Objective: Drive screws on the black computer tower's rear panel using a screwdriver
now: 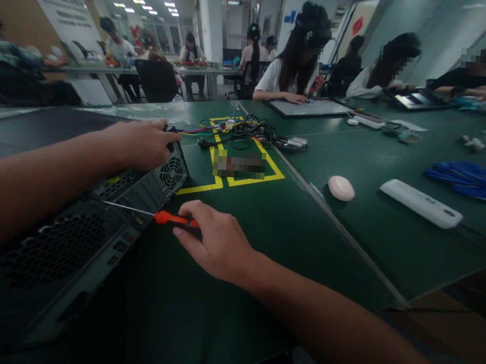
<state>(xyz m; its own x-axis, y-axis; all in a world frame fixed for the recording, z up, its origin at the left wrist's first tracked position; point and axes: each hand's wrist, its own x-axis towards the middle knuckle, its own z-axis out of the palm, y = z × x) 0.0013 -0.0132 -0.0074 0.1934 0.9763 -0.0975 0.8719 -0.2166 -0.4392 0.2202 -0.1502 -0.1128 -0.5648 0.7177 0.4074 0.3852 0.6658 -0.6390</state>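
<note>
left hand: bare | right hand: bare | forearms: bare, slim

Screwdriver: plastic handle, shiny metal shaft. Computer case: matt metal.

The computer case runs off the left edge; beside it, the right hand hides the screwdriver's handle end; beyond it, a blurred item is unidentifiable.

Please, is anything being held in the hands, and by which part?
The right hand holds a screwdriver by its orange-and-black handle; the left hand rests on the computer case.
</note>
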